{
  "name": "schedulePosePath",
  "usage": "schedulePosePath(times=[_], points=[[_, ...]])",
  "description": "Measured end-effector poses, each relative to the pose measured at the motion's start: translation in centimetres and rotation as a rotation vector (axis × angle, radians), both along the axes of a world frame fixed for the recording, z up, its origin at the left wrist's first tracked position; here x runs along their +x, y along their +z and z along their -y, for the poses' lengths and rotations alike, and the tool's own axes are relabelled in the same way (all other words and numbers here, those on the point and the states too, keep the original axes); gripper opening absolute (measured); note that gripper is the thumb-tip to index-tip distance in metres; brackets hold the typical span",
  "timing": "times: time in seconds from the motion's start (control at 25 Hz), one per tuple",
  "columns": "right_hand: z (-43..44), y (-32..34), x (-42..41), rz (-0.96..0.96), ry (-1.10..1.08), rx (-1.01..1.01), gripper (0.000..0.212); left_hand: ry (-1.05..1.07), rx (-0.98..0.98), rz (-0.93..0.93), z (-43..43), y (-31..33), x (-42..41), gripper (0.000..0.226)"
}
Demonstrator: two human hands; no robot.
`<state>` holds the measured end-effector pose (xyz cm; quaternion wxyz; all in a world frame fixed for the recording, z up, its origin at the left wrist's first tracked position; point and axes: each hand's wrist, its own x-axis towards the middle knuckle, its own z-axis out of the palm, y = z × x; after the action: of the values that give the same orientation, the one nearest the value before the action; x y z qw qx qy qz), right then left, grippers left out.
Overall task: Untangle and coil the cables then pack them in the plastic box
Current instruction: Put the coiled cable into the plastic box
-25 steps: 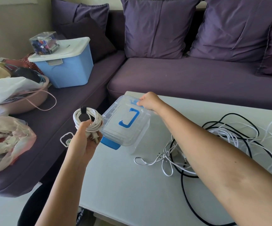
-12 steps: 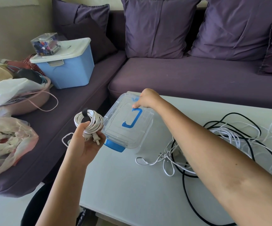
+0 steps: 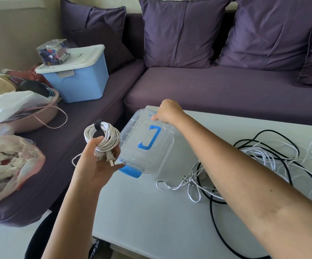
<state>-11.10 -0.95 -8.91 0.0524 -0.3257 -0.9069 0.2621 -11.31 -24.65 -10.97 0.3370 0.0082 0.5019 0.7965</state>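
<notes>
Home living room. Purple corner sofa with matching cushions, low white coffee table in front. Household clutter on the seat: blue lidded storage bin, pink basin, plastic bags.

Saw a white-lidded blue bin on the purple sofa, a clear case of markers atop it, a pink basin and plastic bag alongside
</notes>
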Motion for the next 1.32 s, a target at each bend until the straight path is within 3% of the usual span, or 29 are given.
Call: schedulePosePath(times=[0.16,0.28,0.36,0.48,0.68,0.84,0.96,1.04,1.16,1.32], points=[[-0.2,0.3,0.6,0.016,0.042,0.004,0.044,0.022,0.088,-0.037,0.1,0.6,0.4,0.033],[-0.5,1.0,0.8,-0.07,0.065,-0.106,0.018,0.03,0.041,-0.028,-0.1,0.8,0.4,0.037],[-0.8,1.8,1.1,-0.136,0.088,-0.302,0.026,0.026,0.008,-0.005,0.2,0.9,0.2,0.033],[-1.2,3.2,2.3,-0.202,0.131,-0.666,0.007,-0.036,-0.032,-0.003,1.1,1.4,0.0,0.032],[-4.5,3.2,5.0,-0.417,-0.109,-0.93,0.008,0.093,0.089,-0.003,1.4,2.3,-0.4,0.027],[-8.7,0.9,8.3,-0.723,-0.453,-1.129,0.012,0.1,-0.412,-0.367,-2.0,1.0,0.1,0.024],[-10.3,-2.3,9.7,-0.811,-0.573,-1.224,0.014,0.089,-0.719,-0.686,-4.3,-0.4,0.5,0.029],[-10.8,-4.1,10.2,-0.827,-0.649,-1.252,0.013,0.112,-0.874,-0.807,-5.4,-1.3,0.7,0.027],[-11.2,-6.2,10.8,-0.795,-0.754,-1.229,0.018,0.115,-1.028,-0.834,-6.8,-2.3,0.8,0.023],[-10.8,-7.2,10.7,-0.719,-0.759,-1.168,0.021,-0.064,-1.288,-1.019,-7.1,-3.2,0.8,0.037]])
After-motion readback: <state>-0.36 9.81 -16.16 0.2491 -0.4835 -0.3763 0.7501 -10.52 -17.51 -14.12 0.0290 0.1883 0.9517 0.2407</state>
